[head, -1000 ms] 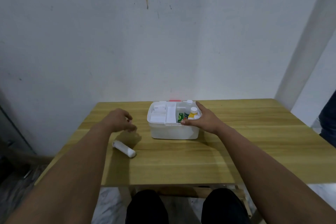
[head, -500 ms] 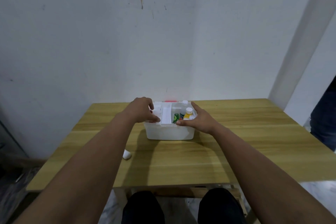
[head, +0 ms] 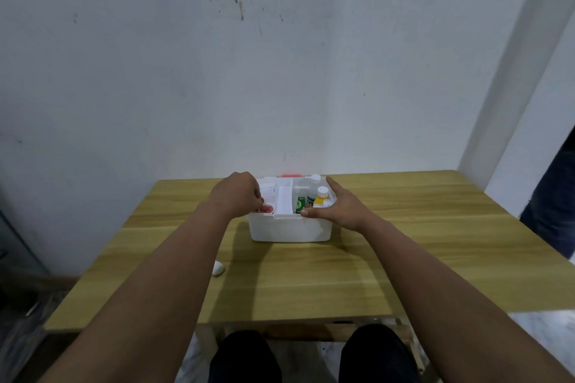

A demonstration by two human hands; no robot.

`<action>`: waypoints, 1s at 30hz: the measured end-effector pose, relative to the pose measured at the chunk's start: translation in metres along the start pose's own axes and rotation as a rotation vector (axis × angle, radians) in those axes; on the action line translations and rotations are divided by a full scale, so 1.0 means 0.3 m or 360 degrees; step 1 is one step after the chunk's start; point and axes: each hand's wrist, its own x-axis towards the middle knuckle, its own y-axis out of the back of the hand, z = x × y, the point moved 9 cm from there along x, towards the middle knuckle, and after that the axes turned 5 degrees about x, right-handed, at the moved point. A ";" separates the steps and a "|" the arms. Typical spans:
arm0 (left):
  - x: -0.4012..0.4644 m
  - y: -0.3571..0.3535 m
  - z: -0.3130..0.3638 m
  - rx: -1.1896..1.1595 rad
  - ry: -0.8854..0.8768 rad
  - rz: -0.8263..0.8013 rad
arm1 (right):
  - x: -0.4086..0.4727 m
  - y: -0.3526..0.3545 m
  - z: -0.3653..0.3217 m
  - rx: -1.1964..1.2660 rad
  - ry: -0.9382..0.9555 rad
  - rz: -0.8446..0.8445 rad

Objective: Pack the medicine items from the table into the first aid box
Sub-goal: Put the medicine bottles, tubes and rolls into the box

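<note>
The white first aid box [head: 289,228] stands open on the wooden table [head: 420,246], near its far edge. In its right compartment are a yellow bottle [head: 321,197] with a white cap and a green pack [head: 300,204]. My left hand [head: 238,194] is over the left compartment with curled fingers, pinching a small red-and-white item [head: 266,210] at the front corner. My right hand [head: 340,208] holds the box's right end, thumb on the front rim. A white tube [head: 218,268] lies on the table, mostly hidden by my left forearm.
A white wall rises right behind the table. A person in dark trousers [head: 557,205] stands at the right edge of view. My knees [head: 245,354] are under the table's near edge. Bare wood lies right of the box and in front of it.
My left hand has moved from the table beside the tube up to the box and now dips into the left compartment. My right hand has stayed on the box's right end.
</note>
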 end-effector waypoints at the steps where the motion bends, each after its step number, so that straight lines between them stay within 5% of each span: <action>1: -0.003 0.000 -0.004 0.0006 0.0005 0.0011 | 0.005 -0.001 0.003 0.0017 0.0009 -0.0002; 12: -0.076 0.054 -0.154 -0.0447 0.0172 0.0265 | 0.008 -0.008 -0.003 0.0024 0.0025 -0.0018; 18: -0.225 -0.076 -0.413 -0.0093 0.0831 -0.0393 | 0.003 -0.010 -0.012 0.0039 0.0034 -0.0017; 24: -0.346 -0.221 -0.435 -0.0411 0.1110 -0.0800 | 0.005 -0.011 -0.010 0.0063 0.0041 -0.0038; 27: -0.323 -0.243 -0.434 -0.0415 0.1082 -0.0766 | 0.007 -0.012 -0.001 0.0068 0.0032 -0.0049; 30: -0.257 -0.187 -0.427 -0.0438 0.1024 -0.0412 | 0.018 -0.009 0.005 0.0059 0.0044 -0.0032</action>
